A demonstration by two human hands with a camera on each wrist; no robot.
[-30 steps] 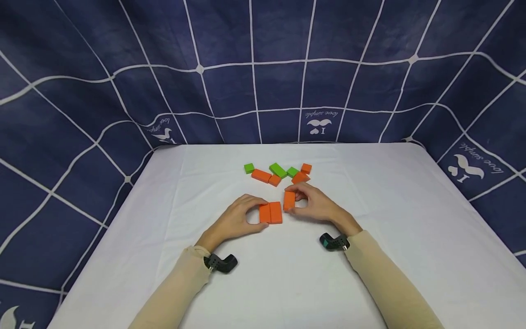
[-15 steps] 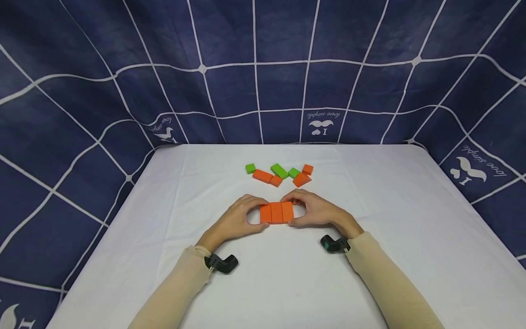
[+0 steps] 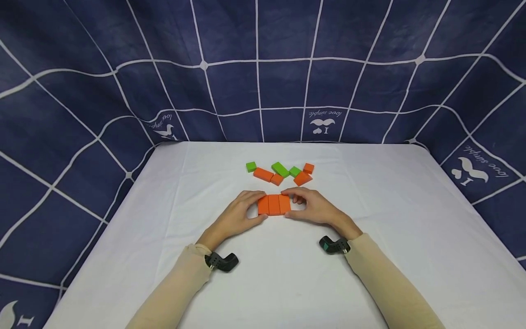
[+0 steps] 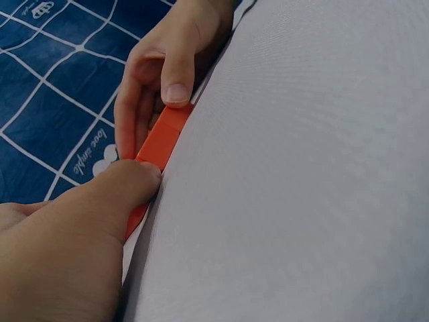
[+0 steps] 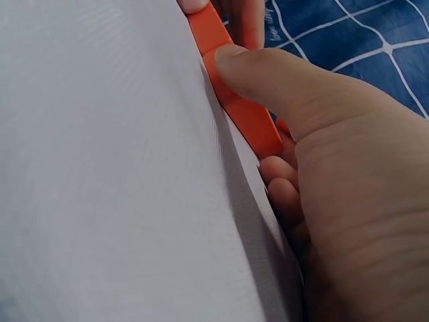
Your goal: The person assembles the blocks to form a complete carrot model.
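Three orange blocks lie side by side in a row on the white table: a left block [image 3: 263, 206], a middle block [image 3: 274, 205] and a right block [image 3: 285, 204]. My left hand [image 3: 237, 214] pinches the left block at its far and near ends, between fingers and thumb. At the other end of the row, the right hand [image 3: 317, 208] grips the right block the same way. In the left wrist view the left thumb [image 4: 137, 178] presses on the near side of the orange row. The right thumb [image 5: 244, 70] does likewise in the right wrist view.
Beyond the hands lie loose blocks: a green cube [image 3: 251, 167], a long orange block [image 3: 263, 174], a small orange block [image 3: 276, 179], a long green block [image 3: 280, 169], another green block [image 3: 294, 171], an orange wedge-like block [image 3: 302, 178] and an orange cube [image 3: 308, 168]. A blue curtain [image 3: 283, 87] hangs behind.
The right hand brought the third orange block leftward against the other two. Both hands then shifted the row slightly away from the body. The loose blocks behind stayed put.
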